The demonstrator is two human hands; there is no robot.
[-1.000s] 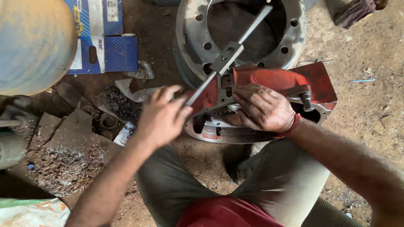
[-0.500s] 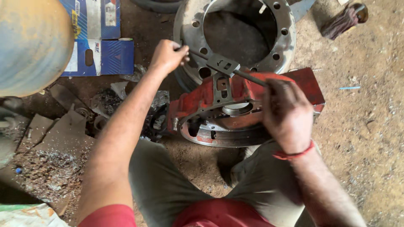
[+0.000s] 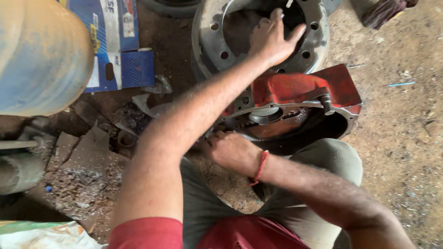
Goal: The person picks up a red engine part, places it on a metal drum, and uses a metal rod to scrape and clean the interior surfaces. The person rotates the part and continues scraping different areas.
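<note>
Two hands | left hand (image 3: 272, 39) in drum (image 3: 207, 41) | right hand (image 3: 233, 151) at red housing (image 3: 341, 85)

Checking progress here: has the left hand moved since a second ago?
Yes. The left hand has moved from beside the red housing up and away, into the grey wheel rim opening beyond it.

Blue-and-white flat cardboard box (image 3: 121, 46) on ground, upper left, beside large blue drum (image 3: 39, 55).

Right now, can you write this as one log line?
left hand: reaching into grey wheel drum | right hand: on edge of red metal housing | ground: dirt
</note>
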